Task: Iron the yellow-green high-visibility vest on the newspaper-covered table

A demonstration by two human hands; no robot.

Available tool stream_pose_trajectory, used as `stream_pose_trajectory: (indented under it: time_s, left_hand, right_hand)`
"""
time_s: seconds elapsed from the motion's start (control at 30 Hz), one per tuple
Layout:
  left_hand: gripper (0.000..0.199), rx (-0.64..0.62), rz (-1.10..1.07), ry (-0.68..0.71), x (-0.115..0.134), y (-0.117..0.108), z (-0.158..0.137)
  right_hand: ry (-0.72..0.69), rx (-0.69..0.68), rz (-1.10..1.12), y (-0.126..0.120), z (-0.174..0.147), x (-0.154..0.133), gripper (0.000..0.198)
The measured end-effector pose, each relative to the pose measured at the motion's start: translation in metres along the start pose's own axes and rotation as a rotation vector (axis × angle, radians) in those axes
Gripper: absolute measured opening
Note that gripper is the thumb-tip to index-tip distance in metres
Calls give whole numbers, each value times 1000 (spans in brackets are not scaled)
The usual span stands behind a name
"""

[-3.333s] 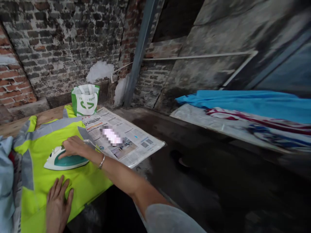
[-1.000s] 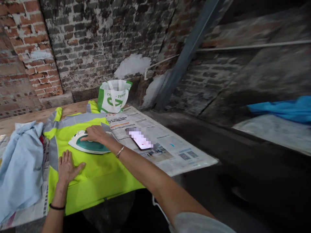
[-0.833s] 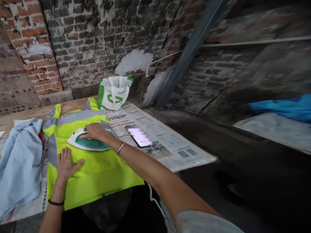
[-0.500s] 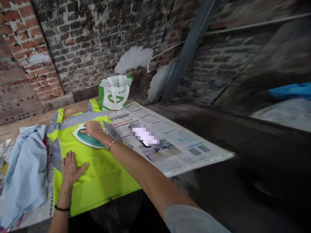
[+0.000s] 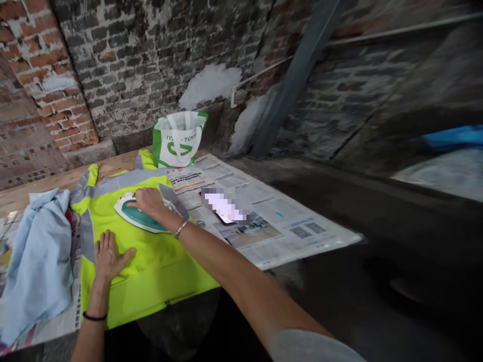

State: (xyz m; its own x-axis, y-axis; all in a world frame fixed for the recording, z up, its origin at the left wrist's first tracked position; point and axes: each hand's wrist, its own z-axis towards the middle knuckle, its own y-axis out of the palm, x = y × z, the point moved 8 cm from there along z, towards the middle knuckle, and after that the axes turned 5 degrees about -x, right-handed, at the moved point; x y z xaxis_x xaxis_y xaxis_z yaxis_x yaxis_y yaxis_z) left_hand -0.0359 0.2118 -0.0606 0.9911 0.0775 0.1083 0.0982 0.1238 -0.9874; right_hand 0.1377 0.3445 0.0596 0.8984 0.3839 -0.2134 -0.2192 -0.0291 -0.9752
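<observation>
A neon yellow jacket with grey bands lies spread face down or up, I cannot tell which, on the newspaper-covered table. My right hand is closed around the handle of a white and teal clothes iron, whose base rests on the middle of the jacket. Below and left of the iron, my left hand lies flat on the fabric with its fingers spread. The iron's handle is mostly hidden under my right hand.
A light blue cloth lies crumpled at the left. Right of the jacket, a phone with a blurred screen rests on newspaper. Behind stands a white and green bag, near the brick wall. The table's corner juts out at right.
The iron and my right hand have shifted very slightly rightward over the jacket. My left hand stays flat on the fabric. The camera view has moved a little.
</observation>
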Motion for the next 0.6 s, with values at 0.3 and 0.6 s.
stream_pose_trajectory:
  time_s: [0.3,0.6]
  left_hand:
    - [99,27,2,6,-1,1,2]
    - [93,31,23,1,-2,2,2]
  right_hand:
    - [-118,-2,-34,6,4,-3,67]
    - [-97,26,-15,6,-12,-10,46]
